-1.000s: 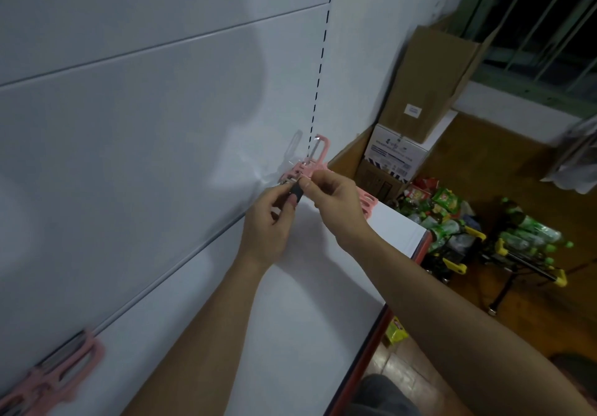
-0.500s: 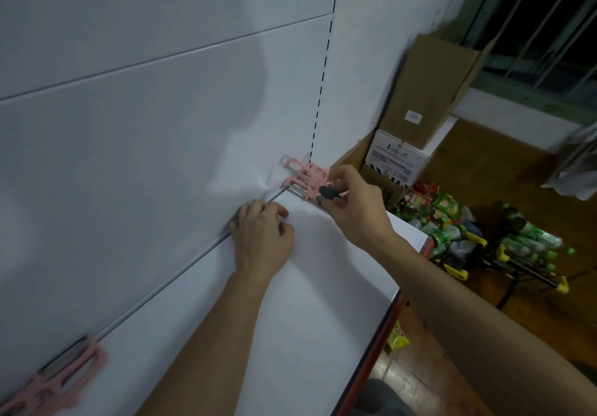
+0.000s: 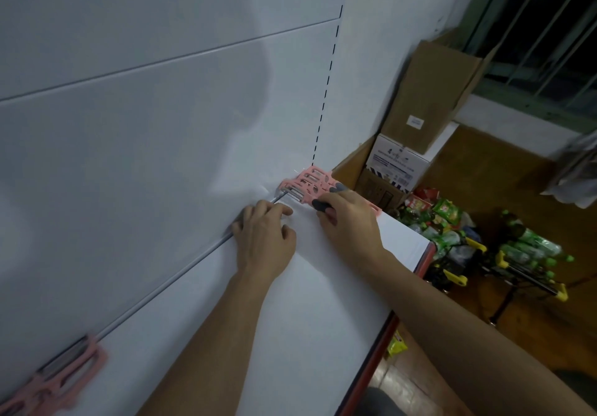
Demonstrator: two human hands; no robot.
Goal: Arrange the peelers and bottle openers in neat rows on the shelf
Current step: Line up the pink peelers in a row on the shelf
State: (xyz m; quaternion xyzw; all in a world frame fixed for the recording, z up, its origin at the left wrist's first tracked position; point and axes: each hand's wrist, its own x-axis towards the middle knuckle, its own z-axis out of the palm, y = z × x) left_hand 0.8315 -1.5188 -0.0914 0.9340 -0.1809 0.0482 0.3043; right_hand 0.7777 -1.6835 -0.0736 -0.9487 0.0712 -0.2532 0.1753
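Peelers (image 3: 61,380) in pink lie at the lower left of the frame, tight against the back panel (image 3: 161,157) of the white shelf (image 3: 290,335). A second pink cluster (image 3: 310,183) fills the far corner at centre right, apparently to start rows along the back edge. Beside it the left hand (image 3: 265,241) rests on the shelf, fingers loosely bent, nothing visible in it; further right, the right hand (image 3: 349,221) pinches a dark-handled tool (image 3: 321,205) at the cluster's near edge, seemingly aligning it.
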